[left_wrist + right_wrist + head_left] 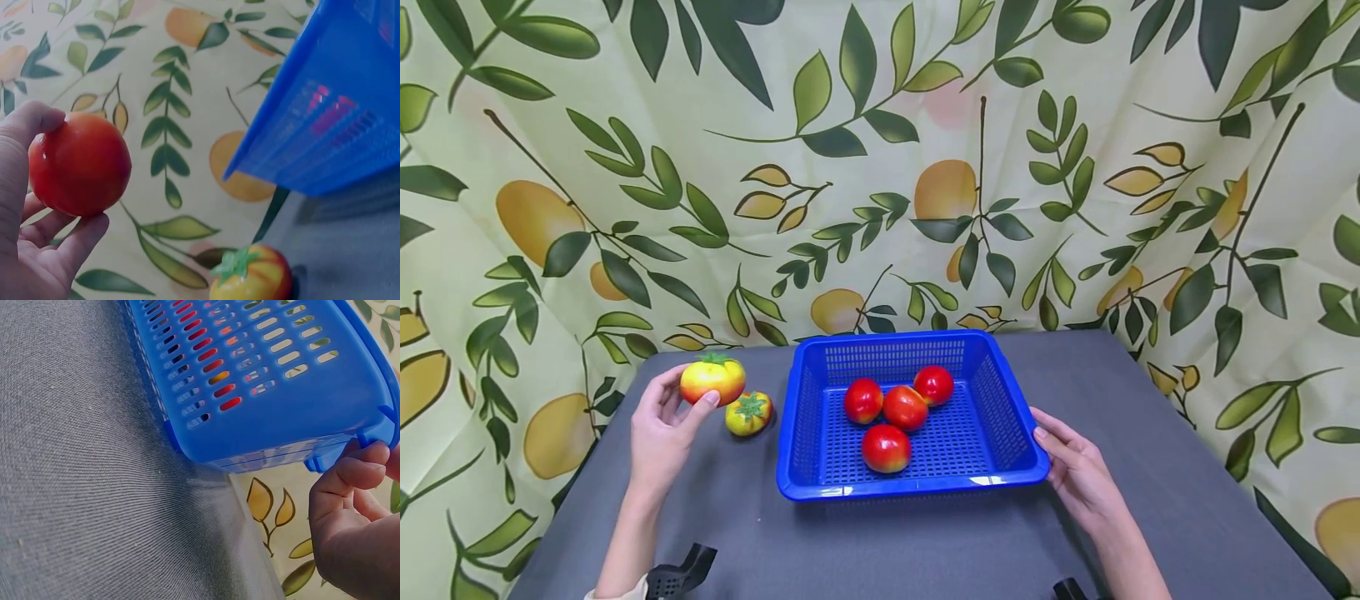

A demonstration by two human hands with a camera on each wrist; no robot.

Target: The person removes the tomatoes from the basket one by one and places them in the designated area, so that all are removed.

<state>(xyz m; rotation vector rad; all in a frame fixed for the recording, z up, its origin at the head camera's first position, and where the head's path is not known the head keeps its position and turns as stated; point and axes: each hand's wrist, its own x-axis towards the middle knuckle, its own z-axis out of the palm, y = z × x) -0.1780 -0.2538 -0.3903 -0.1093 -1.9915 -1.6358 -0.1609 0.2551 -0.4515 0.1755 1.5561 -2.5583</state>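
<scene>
My left hand (660, 425) holds a yellow-and-red tomato (712, 381) with a green leafy top, raised over the left side of the table. Seen from the left wrist, this tomato (81, 164) shows its red underside, thumb on one side and fingers beneath. Just right of it, a second yellow-red tomato (748, 414) sits on the table beside the basket. The blue plastic basket (917, 492) holds several red tomatoes (886, 448) in a loose cluster. My right hand (1078, 467) grips the basket's rim near its front right corner, thumb on top and fingers around the edge.
A dark grey cloth (925, 550) covers the table. Behind and at both sides hangs a curtain (880, 250) printed with leaves and fruit, meeting the table's back edge close behind the basket. Black straps (681, 573) sit at the wrists.
</scene>
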